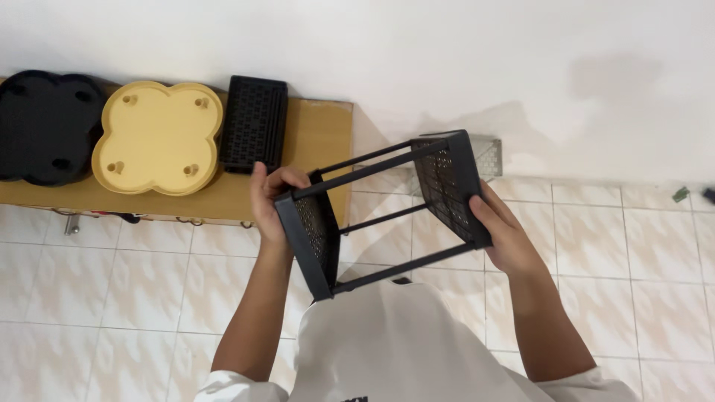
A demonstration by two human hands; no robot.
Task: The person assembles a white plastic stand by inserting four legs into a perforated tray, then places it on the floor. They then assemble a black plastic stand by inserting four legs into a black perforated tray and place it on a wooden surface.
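Note:
I hold a black plastic rack frame (387,212) in front of my chest, tilted. It has two perforated end panels joined by several thin black rods. My left hand (269,205) grips the nearer left panel (311,234) from behind, fingers over its top edge. My right hand (500,231) clasps the outer side of the right panel (450,186). Both hands are closed on the frame, which hangs in the air above the tiled floor.
A brown board (316,138) lies against the white wall, carrying a black clover-shaped tray (45,126), a yellow clover-shaped tray (158,138) with four pegs, and a stack of black perforated panels (255,123). Another perforated panel (488,155) leans by the wall behind the frame. White floor tiles (112,283) spread below.

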